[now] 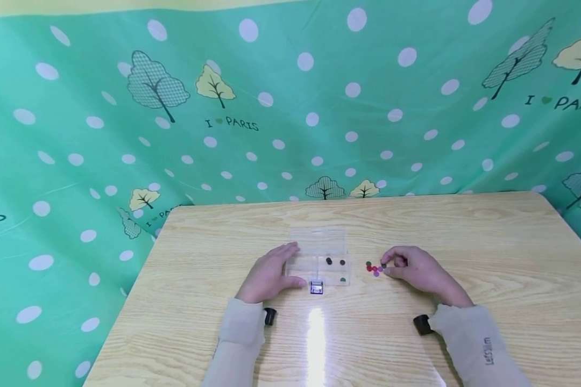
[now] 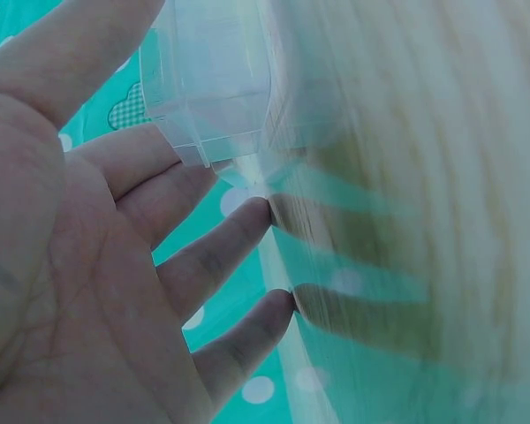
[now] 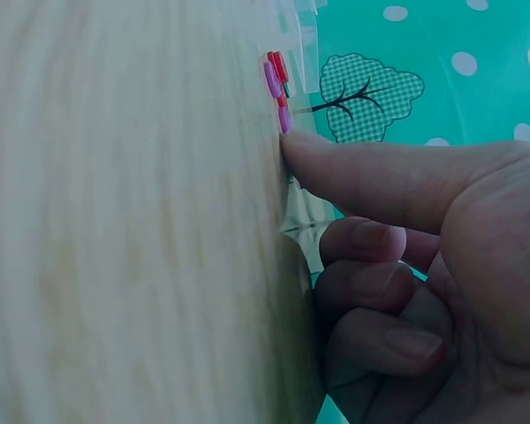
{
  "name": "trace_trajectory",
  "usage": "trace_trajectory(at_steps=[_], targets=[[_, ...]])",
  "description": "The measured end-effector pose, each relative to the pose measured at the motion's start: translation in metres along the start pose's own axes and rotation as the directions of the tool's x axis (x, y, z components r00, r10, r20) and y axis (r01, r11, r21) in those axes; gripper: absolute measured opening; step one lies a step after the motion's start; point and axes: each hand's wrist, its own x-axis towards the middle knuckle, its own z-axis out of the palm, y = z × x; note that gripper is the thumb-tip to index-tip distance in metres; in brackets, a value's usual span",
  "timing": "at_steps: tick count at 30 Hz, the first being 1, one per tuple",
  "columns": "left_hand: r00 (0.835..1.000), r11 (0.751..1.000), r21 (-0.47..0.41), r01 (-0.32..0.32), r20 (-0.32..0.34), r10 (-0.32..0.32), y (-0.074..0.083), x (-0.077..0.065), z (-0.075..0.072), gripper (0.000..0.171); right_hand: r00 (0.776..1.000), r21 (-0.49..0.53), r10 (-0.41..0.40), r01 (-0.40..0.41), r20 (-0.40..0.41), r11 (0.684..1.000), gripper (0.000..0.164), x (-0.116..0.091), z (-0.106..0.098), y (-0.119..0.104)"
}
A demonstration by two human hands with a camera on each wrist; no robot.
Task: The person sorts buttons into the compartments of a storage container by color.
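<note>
A clear plastic compartment box stands on the table with its lid folded back. Inside lie several dark discs and a green disc. My left hand rests around its left end, thumb at the front and fingers towards the back; in the left wrist view the fingers are spread and nearly straight beside the box wall. My right hand pinches a small dark green disc between thumb and index finger. Just left of it lie red discs, purple discs and another green disc.
A small clear piece with dark blue edges sits at the front edge of the box. The wood-grain table reflects a bright light strip in front. Behind it hangs a green dotted cloth with printed trees.
</note>
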Motion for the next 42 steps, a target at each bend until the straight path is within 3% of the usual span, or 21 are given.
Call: trace_trajectory(at_steps=[15, 42], targets=[[1.0, 1.0, 0.009, -0.018, -0.002, 0.018, 0.0012, -0.0019, -0.0014, 0.083, 0.999, -0.004, 0.047, -0.048, -0.008, 0.999, 0.012, 0.0016, 0.001, -0.002], [1.0, 1.0, -0.004, 0.003, 0.002, -0.003, 0.0017, -0.0023, -0.0015, 0.082, 0.999, -0.005, 0.051, -0.051, 0.006, 0.999, 0.003, 0.0022, -0.0008, -0.0001]])
